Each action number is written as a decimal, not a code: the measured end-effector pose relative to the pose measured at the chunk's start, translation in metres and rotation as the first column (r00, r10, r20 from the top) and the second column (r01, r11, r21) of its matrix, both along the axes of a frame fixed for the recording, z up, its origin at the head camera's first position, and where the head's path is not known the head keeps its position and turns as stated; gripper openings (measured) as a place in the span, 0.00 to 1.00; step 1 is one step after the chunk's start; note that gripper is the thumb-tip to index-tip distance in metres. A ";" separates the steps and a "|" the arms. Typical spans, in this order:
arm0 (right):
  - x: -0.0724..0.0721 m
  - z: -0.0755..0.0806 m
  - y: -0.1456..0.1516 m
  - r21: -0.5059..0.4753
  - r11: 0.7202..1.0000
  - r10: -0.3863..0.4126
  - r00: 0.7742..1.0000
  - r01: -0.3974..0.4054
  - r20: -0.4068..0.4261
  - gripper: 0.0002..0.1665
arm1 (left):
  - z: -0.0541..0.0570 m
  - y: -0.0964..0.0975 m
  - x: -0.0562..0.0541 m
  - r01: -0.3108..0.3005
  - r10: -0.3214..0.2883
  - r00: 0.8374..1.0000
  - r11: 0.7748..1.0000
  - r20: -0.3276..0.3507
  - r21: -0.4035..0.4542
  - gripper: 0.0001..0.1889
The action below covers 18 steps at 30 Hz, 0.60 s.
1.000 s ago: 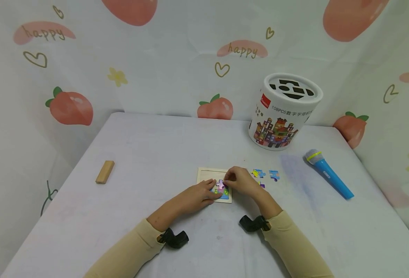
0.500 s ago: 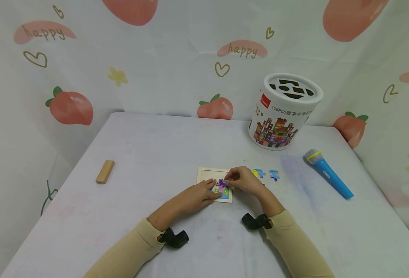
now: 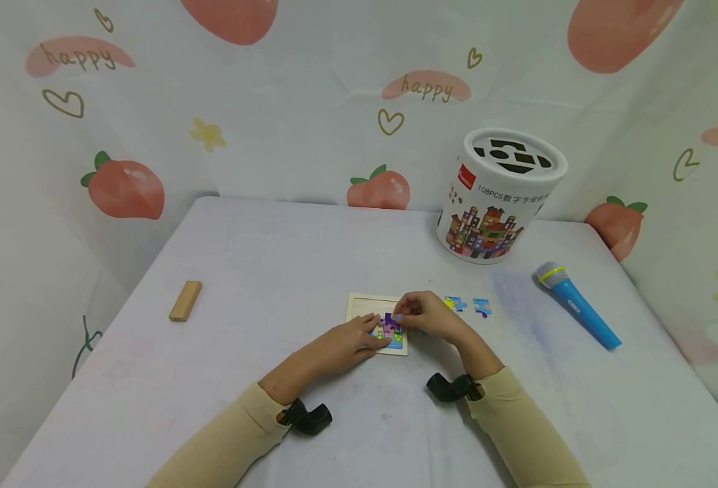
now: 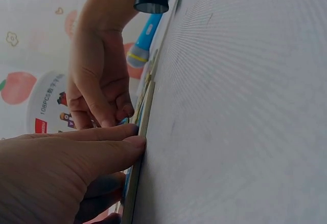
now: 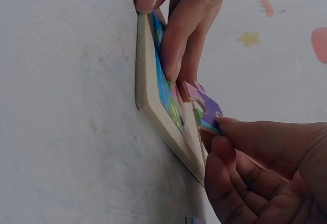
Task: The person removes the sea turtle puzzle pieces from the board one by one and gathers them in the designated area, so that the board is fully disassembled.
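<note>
In the head view a small wooden jigsaw tray (image 3: 361, 301) lies mid-table, with fitted pieces showing green, pink and blue in its near part. My left hand (image 3: 348, 346) rests on the tray, its extended fingers over its rim and pieces. My right hand (image 3: 434, 318) comes in from the other side and pinches a purple and pink jigsaw piece (image 5: 207, 109) between thumb and fingertips. In the right wrist view that piece is tilted above the tray's inside, close to the left fingertips. The left wrist view shows both hands meeting at the tray's edge.
Loose jigsaw pieces lie right of the tray, among them a yellow and blue one (image 3: 456, 303) and a blue one (image 3: 482, 307). Beyond are a blue toy microphone (image 3: 580, 306) and a big white tub (image 3: 499, 196). A wooden block (image 3: 185, 301) lies far left.
The piece in my right hand has turned, showing more purple than pink, over the tray. My right wrist has shifted slightly right. My left hand stays put.
</note>
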State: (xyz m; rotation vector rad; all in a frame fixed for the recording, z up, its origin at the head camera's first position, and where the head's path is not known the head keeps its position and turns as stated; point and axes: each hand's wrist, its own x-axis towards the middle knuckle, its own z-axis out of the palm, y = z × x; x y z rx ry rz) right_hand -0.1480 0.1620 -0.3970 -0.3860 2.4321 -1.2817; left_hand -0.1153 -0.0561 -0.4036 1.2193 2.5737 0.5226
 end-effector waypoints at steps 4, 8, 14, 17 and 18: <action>0.001 0.002 0.002 -0.017 1.000 -0.003 1.000 0.004 0.008 0.06 | 0.000 0.000 -0.001 0.011 -0.011 1.000 1.000 -0.003 0.008 0.17; 0.002 0.002 0.007 -0.019 1.000 -0.009 1.000 0.010 0.007 0.07 | -0.001 -0.001 -0.001 0.010 -0.010 1.000 1.000 -0.004 0.011 0.17; 0.002 0.001 0.018 -0.038 0.999 -0.009 1.000 0.009 0.003 0.09 | -0.002 -0.001 -0.001 0.002 -0.002 1.000 1.000 -0.002 0.016 0.16; 0.004 0.002 0.025 -0.024 0.999 -0.039 0.999 0.039 0.010 0.09 | -0.003 -0.001 -0.001 0.001 -0.001 1.000 1.000 -0.006 0.017 0.17; 0.004 0.002 0.028 -0.021 0.999 -0.047 0.999 0.047 0.011 0.09 | -0.003 -0.001 -0.001 0.001 -0.001 1.000 1.000 -0.008 0.016 0.17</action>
